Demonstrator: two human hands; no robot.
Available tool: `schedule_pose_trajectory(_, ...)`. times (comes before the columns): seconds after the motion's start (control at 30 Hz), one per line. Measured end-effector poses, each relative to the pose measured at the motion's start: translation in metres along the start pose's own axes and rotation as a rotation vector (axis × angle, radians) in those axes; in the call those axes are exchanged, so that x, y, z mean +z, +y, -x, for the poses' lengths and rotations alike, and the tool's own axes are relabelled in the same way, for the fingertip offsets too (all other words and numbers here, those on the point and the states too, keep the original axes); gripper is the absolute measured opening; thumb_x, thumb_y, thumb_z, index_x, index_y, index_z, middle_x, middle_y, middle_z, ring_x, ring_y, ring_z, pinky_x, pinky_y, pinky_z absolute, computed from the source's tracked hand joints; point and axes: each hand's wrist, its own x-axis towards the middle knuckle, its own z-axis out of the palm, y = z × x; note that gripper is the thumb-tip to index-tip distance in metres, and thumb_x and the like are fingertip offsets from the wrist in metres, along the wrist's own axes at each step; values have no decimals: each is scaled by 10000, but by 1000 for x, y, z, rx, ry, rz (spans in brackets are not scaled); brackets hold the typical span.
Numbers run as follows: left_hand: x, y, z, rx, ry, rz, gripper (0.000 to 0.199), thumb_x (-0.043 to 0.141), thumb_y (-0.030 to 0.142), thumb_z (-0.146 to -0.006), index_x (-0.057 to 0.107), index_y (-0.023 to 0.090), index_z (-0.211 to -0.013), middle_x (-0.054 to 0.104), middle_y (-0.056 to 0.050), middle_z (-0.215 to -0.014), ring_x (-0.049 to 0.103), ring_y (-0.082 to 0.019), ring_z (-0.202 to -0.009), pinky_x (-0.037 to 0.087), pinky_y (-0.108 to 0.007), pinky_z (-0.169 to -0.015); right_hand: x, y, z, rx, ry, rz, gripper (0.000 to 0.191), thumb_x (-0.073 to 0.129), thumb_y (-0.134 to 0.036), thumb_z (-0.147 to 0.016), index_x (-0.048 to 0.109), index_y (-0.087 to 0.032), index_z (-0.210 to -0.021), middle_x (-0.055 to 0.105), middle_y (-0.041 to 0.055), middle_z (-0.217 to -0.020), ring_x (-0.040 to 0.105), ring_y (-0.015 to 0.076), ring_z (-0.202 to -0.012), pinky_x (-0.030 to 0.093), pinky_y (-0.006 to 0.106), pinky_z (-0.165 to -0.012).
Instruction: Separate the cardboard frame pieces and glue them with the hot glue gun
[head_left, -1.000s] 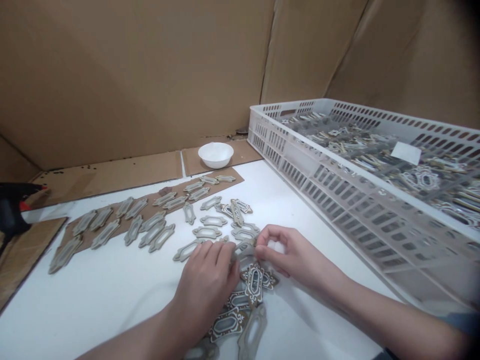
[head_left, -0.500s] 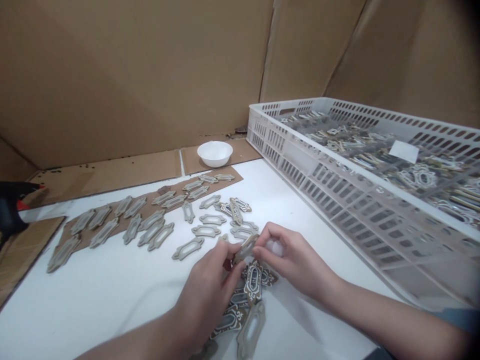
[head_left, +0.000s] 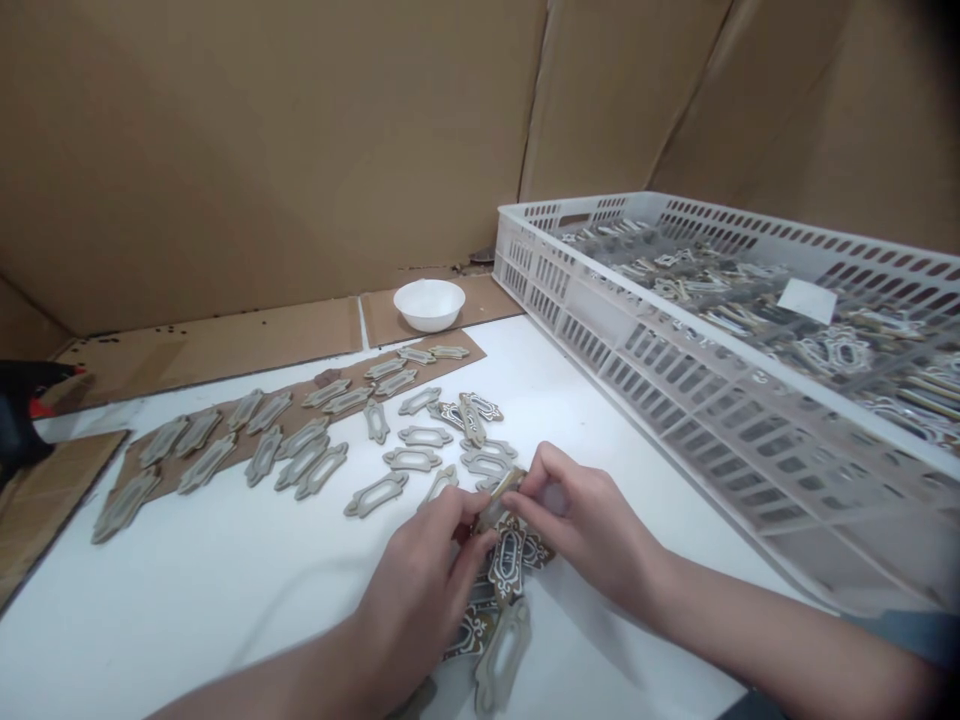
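My left hand (head_left: pixel 431 565) and my right hand (head_left: pixel 574 510) meet near the middle of the white table, both closed on one small ornate frame-shaped plate (head_left: pixel 501 492). It is tilted, and fingertips cover parts of it. Right below lies a heap of similar plates; a dark one with white scrollwork (head_left: pixel 508 560) is on top, and a plain grey-beige plate (head_left: pixel 504 655) leans at the near end. Beyond my hands, several plain plates (head_left: pixel 412 458) lie spread out, with a small group of patterned ones (head_left: pixel 472 415) among them.
A strip of brown cardboard (head_left: pixel 247 455) carries rows of plain plates. A white bowl (head_left: pixel 430 305) stands at the back by the cardboard wall (head_left: pixel 300 150). On the right is a large white plastic crate (head_left: pixel 637 370) filled with plates. A black glue-gun-like tool (head_left: pixel 22 420) is at far left.
The plate between my hands has tilted to a more edge-on angle. My hands have shifted only slightly, and another plain plate behind my left hand shows more fully.
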Motion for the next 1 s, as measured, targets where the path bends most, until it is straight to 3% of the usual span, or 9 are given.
schedule_pose_trajectory(0.23, -6, 0, -3, -77, 35, -28, 111, 435, 199, -806, 457, 195, -915, 557, 7, -710, 515, -95, -606, 441, -206, -539, -7, 0, -5, 97, 21, -119, 209, 567, -272, -727, 410, -189, -618, 522, -31, -575, 452, 78, -520, 353, 214, -490)
schedule_pose_trajectory(0.37, -11, -2, -6, -98, 38, -159, 81, 439, 202, -802, 480, 188, -870, 558, -6, -730, 514, -113, -643, 442, -238, -579, -12, 2, -11, 259, -59, -406, 230, 559, -327, -735, 405, -184, -641, 529, -28, -547, 365, 41, -394, 257, 190, -379)
schedule_pose_trajectory(0.5, -10, -3, -4, -9, 41, -367, 54, 463, 202, -788, 494, 179, -826, 550, -26, -753, 498, -157, -718, 435, -302, -641, -13, 4, -16, 319, -71, -625, 276, 598, -347, -703, 397, -177, -624, 510, -35, -527, 279, 15, -348, 169, 184, -352)
schedule_pose_trajectory(0.63, -9, -1, -2, 134, 101, -596, 43, 479, 200, -780, 501, 164, -770, 527, -36, -710, 474, -176, -693, 410, -328, -635, -14, 3, -16, 352, -34, -665, 298, 603, -363, -700, 397, -175, -598, 423, -72, -432, 233, 16, -335, 132, 193, -357)
schedule_pose_trajectory(0.8, -12, 1, -2, 194, 113, -744, 107, 464, 227, -791, 497, 157, -718, 506, -38, -668, 456, -175, -643, 373, -321, -601, -16, 5, -17, 363, -48, -678, 301, 574, -399, -721, 404, -178, -608, 323, -98, -381, 224, 28, -343, 132, 199, -368)
schedule_pose_trajectory(1.0, -17, 6, -3, 228, 131, -845, 138, 449, 225, -790, 484, 161, -673, 501, -32, -633, 466, -171, -624, 333, -317, -605, -16, 7, -17, 359, -96, -617, 275, 567, -379, -725, 410, -176, -627, 414, -71, -449, 246, 22, -350, 162, 192, -361)
